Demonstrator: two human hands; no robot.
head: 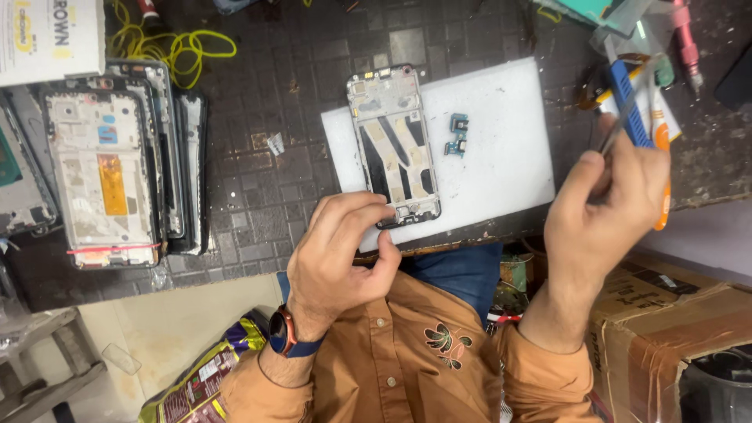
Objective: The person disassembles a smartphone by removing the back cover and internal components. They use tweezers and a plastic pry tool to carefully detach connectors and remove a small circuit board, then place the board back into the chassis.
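The left hand (pixel 341 251) pinches the near end of the phone frame (pixel 393 145) on the white mat (pixel 501 157) — steadying it — while the right hand (pixel 607 207), raised off to the side, grips blue-handled tweezers (pixel 627 106) (tip hidden).

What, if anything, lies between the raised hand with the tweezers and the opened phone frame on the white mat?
Nothing visible blocks it. The right hand holds tweezers above the bench edge; between it and the phone frame lies bare white mat, with a small circuit board farther up.
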